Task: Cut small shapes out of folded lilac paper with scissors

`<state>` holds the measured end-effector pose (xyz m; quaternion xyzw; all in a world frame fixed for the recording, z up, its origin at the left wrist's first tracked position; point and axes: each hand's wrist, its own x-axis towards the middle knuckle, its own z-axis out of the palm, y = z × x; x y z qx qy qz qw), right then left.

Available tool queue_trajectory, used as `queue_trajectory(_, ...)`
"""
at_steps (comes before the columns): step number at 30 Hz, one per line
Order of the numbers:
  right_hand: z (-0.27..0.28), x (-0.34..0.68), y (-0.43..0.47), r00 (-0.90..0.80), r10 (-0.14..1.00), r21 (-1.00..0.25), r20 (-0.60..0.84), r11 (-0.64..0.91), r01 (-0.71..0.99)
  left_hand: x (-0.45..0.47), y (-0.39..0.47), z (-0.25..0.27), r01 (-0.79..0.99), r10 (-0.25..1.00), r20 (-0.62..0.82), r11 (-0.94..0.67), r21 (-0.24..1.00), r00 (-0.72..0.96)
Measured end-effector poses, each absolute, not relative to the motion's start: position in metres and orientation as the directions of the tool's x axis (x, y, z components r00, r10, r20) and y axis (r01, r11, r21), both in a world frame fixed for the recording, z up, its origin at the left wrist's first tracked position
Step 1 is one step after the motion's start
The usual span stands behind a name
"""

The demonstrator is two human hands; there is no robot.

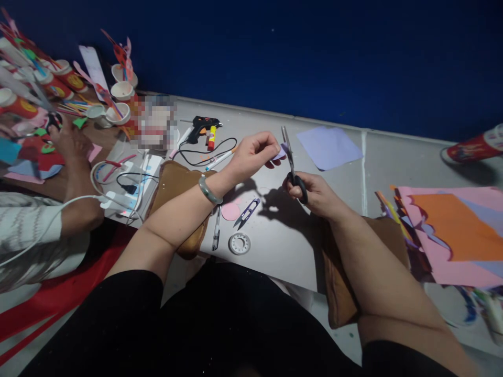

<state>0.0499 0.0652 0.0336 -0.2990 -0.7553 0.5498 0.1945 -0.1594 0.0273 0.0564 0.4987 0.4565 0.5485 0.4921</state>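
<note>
My left hand [255,154] pinches a small piece of purple paper [280,152] above the table. In my right hand [312,192] are black-handled scissors [290,154], their blades pointing up and lying against the paper's right edge. Whether the blades are parted I cannot make out. A larger sheet of purple paper [329,147] lies flat behind my right hand. Below my hands, on the tabletop, are a pink paper circle [231,211], thread snips [247,213], a pen [216,228] and a white ring-shaped roll [239,243].
A black glue gun [198,129] with its cord and a glue stick [212,138] lie behind my left hand. Coloured paper sheets [467,225] and a tipped red cup [473,148] are at right. A power strip [143,183], paper cups [122,91] and a co-worker's hand [65,136] with scissors are at left.
</note>
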Motion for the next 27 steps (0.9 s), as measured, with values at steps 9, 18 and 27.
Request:
queue_trajectory(9,0.0358,0.0497,0.0639,-0.723,0.689,-0.941,-0.051,0.209,0.266,-0.1583,0.0248,0.0584,-0.1,0.996,0.09,-0.091,0.991,-0.011)
queue_trajectory(18,0.0349,0.0494,0.0638,-0.707,0.705,-0.941,-0.05,0.204,0.27,-0.1571,0.0256,0.0581,-0.117,0.997,0.071,-0.067,0.991,0.035)
queue_trajectory(27,0.0366,0.0496,0.0633,-0.721,0.69,-0.943,-0.064,0.194,0.269,-0.1566,0.025,0.0601,-0.124,0.999,0.043,-0.045,0.991,-0.021)
